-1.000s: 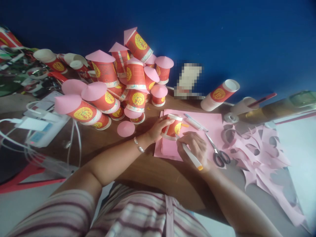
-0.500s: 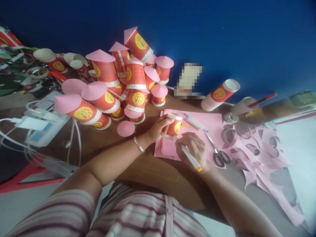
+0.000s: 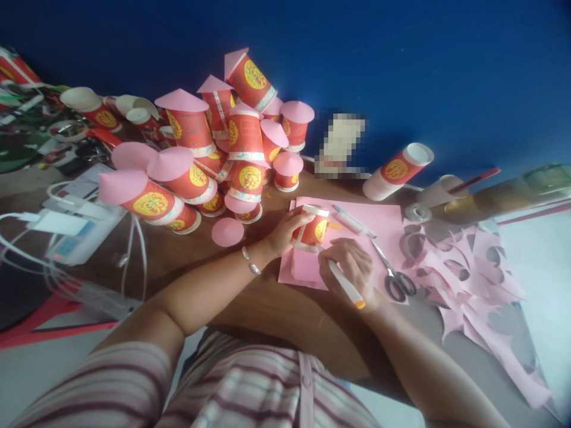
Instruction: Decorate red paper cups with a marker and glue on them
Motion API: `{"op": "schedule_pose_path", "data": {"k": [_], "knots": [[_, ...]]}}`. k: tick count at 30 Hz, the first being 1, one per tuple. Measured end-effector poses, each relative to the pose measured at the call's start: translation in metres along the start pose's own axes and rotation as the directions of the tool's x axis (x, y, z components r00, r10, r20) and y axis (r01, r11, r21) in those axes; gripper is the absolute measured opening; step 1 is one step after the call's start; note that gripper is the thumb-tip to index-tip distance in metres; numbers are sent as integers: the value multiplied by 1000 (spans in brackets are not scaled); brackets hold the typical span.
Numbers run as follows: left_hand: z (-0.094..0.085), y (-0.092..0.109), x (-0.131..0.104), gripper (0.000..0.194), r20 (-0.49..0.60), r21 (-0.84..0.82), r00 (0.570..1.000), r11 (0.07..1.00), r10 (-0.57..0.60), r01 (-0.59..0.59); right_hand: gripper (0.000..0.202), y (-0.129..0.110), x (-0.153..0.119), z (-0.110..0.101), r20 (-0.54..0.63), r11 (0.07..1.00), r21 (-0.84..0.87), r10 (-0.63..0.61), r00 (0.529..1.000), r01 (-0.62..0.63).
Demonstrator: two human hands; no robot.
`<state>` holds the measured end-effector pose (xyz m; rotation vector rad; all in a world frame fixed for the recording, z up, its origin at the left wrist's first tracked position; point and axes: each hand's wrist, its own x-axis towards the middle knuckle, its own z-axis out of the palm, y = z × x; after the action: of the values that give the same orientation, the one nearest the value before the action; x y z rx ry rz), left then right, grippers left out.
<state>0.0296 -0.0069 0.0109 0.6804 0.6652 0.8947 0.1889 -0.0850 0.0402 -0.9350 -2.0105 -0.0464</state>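
My left hand (image 3: pixel 284 232) is closed around a red paper cup (image 3: pixel 311 229) with a yellow emblem and a white rim. Pinched in my right hand (image 3: pixel 350 267) is a white marker pen (image 3: pixel 344 284) with an orange end; its tip is at the cup's lower edge, partly hidden by my fingers. Under both hands lie pink paper sheets (image 3: pixel 383 223). On them, beyond my right hand, rests another marker (image 3: pixel 354 221), with black-handled scissors (image 3: pixel 400 285) just to the right. A pink paper disc (image 3: pixel 227 232) lies left of the cup.
Several red cups with pink cone tops (image 3: pixel 245 139) are piled at the back left. Pink paper offcuts (image 3: pixel 468 267) spread at the right, near a tape roll (image 3: pixel 418 212) and a tilted cup stack (image 3: pixel 397 171). A white power strip (image 3: pixel 84 226) with cables sits left.
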Motion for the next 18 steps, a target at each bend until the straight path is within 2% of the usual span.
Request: {"op": "schedule_pose_path", "data": {"k": [5, 18], "knots": [[2, 4, -4, 45, 2, 25, 999, 999, -41, 41, 24, 0, -1, 0, -5, 1000, -8, -3, 1000, 3], [3, 4, -4, 45, -30, 46, 1000, 999, -3, 4, 23, -2, -1, 1, 16, 999, 33, -4, 1000, 4]]}}
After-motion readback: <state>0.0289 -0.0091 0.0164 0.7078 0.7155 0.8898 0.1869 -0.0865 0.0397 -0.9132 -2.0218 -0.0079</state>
